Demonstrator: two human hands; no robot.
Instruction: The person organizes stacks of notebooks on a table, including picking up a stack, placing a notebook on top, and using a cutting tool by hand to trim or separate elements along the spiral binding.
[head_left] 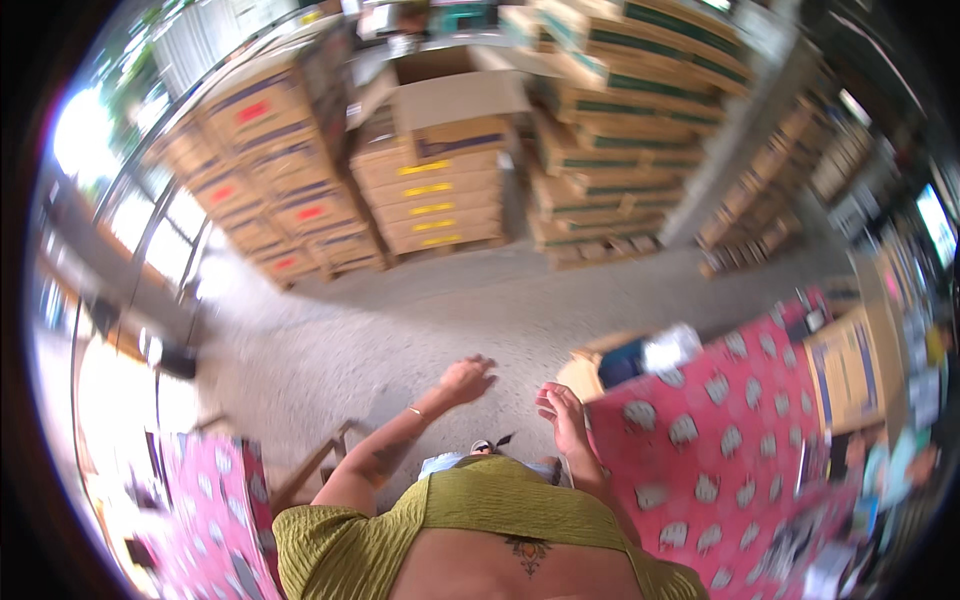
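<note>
My left hand (468,380) hangs in the air over the grey concrete floor (420,300), with its fingers loosely stretched and nothing seen in them. A thin bracelet circles that wrist. My right hand (562,408) is a short way to the right, its fingers slightly bent and apart, holding nothing that I can see. Nearest to the right hand is the corner of a table with a pink cartoon-patterned cover (690,480). Just beyond that corner an open carton (583,372) holds dark blue and clear plastic items. The two hands do not touch.
Ahead stand stacked cartons (300,175), an open-topped carton (460,108) on a pile, and tall green-striped cartons (620,130) on a pallet. A pillar (735,140) rises at right. Another pink-covered surface (210,500) lies at lower left. A carton (850,365) sits on the right table.
</note>
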